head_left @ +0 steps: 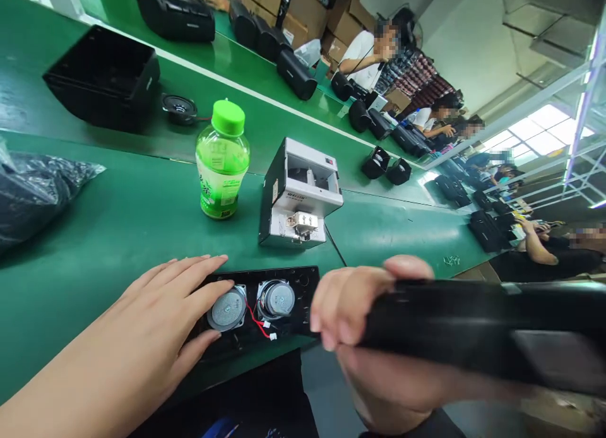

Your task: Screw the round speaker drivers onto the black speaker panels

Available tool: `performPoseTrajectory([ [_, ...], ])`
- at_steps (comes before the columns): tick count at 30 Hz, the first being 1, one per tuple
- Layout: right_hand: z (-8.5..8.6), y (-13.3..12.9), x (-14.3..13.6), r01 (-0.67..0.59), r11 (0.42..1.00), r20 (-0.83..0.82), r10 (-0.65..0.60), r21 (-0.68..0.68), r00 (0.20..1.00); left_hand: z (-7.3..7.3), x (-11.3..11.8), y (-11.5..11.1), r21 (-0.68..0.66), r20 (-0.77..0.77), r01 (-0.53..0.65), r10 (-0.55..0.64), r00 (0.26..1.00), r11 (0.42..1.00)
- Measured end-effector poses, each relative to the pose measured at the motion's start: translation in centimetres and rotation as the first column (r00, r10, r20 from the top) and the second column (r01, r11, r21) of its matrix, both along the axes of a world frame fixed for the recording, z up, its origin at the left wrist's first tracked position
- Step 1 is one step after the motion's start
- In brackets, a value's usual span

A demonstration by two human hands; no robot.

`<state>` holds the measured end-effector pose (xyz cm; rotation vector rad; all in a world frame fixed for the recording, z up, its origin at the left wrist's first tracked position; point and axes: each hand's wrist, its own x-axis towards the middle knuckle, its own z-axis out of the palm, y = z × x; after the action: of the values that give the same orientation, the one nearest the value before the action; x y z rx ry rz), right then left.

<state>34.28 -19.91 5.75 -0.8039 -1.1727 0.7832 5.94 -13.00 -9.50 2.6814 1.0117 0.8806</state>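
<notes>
Head view: black speaker panel (265,312) lies flat at the near edge of the green surface (118,223), two round silver drivers w/ red wires facing up. All places below are relative to that panel.

Left hand (156,318) rests on its left end – fingers spread, released, fingertips touching the left driver (228,308), thumb along the panel's near edge. Nothing grasped.

Right hand (360,324) sits just right of the panel, clenched around a long black tool (473,331) that runs off to the right; its knuckles are just beside the panel's right end, near the right driver (277,298). Cannot tell if they touch.

Just behind the panel: a white box-shaped machine (300,195), a black cable running from it toward the panel's right end. Behind and left – a green bottle (222,160) w/ green cap, upright. Far left: a dark plastic bag (38,185). Well behind and left, an open black housing (104,75) and a loose small speaker (180,108) beside it. Far behind and right, other people sit along the line w/ more black housings.
</notes>
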Motion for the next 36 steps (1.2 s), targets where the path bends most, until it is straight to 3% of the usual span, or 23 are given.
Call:
performPoseTrajectory([
  [3,3.3,2.4,2.3,0.064,0.994,-0.030,-0.062,0.087,0.998,-1.4,-0.4,0.7,-0.011,-0.062,0.010,-0.011,0.998,1.000],
  [6,4.7,6.0,4.3,0.048,0.993,-0.009,-0.047,0.112,0.999,-2.0,-0.9,0.8,-0.054,-0.074,0.002,-0.006,0.997,0.999],
  [8,4.2,8.8,4.9,0.062,0.990,-0.006,-0.061,0.131,0.998,-2.0,-1.0,0.5,-0.072,-0.075,-0.009,0.004,0.997,0.997],
  [11,2.1,12.3,4.7,0.196,0.949,-0.030,-0.195,0.245,0.980,-1.7,-0.9,-0.1,-0.142,-0.022,-0.047,0.045,0.999,0.989],
  [14,0.1,13.8,4.3,0.265,0.921,0.035,-0.286,0.285,0.958,-1.2,-0.4,-0.4,-0.206,0.033,-0.082,0.090,0.995,0.975],
  [17,-0.2,13.6,4.5,0.182,0.951,0.086,-0.209,0.251,0.974,-0.7,-0.1,-0.5,-0.230,0.048,-0.070,0.083,0.995,0.971],
  [22,1.3,12.7,5.1,0.095,0.988,0.039,-0.100,0.122,0.994,-0.3,0.3,-0.4,-0.280,0.118,-0.072,0.109,0.987,0.957],
  [28,0.0,13.1,4.3,0.206,0.973,-0.006,-0.207,0.104,0.978,-1.4,-0.3,0.1,-0.162,0.047,-0.049,0.057,0.997,0.986],
  [32,0.6,10.3,3.7,0.175,0.980,-0.042,-0.172,0.094,0.984,-1.3,-0.5,0.6,-0.032,-0.058,-0.008,0.006,0.998,0.999],
  [36,1.9,7.0,2.5,-0.034,0.998,-0.110,0.039,0.049,0.993,0.2,0.2,0.7,-0.020,-0.065,-0.002,0.000,0.998,1.000],
])
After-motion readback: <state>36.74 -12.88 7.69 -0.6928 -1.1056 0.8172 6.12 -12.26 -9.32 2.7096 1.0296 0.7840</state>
